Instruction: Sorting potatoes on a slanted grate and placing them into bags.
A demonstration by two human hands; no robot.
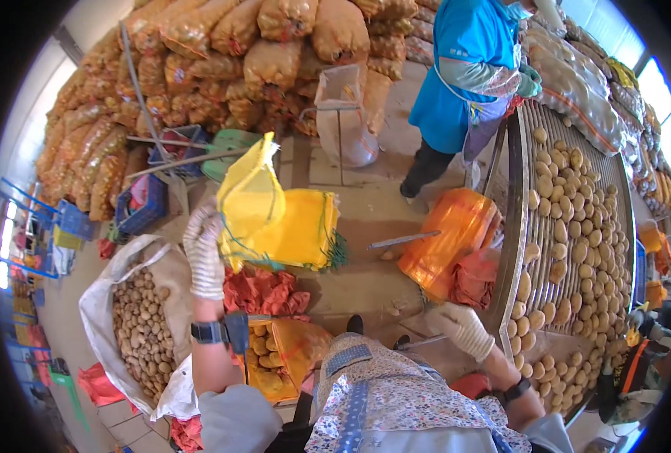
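My left hand [205, 249], in a striped knit glove, is at the left edge of a stack of yellow mesh bags [307, 226]; its fingers are curled beside a raised bag [253, 198], whose top stands up. Whether the fingers grip it is hard to tell. My right hand [461, 327], gloved too, is low beside the roller table's metal frame, just below an orange mesh bag bundle [448, 238] and a crumpled red bag [476, 277]; its fingers are partly hidden. An orange bag of potatoes [267, 362] stands open below my left hand, near red bags [264, 291].
Potatoes [587, 226] lie on the roller table [516, 226] at right. A co-worker [465, 73] stands at its far end. A white sack of small potatoes [100, 306] is at left. Filled sacks [278, 62] are piled behind blue crates [141, 204].
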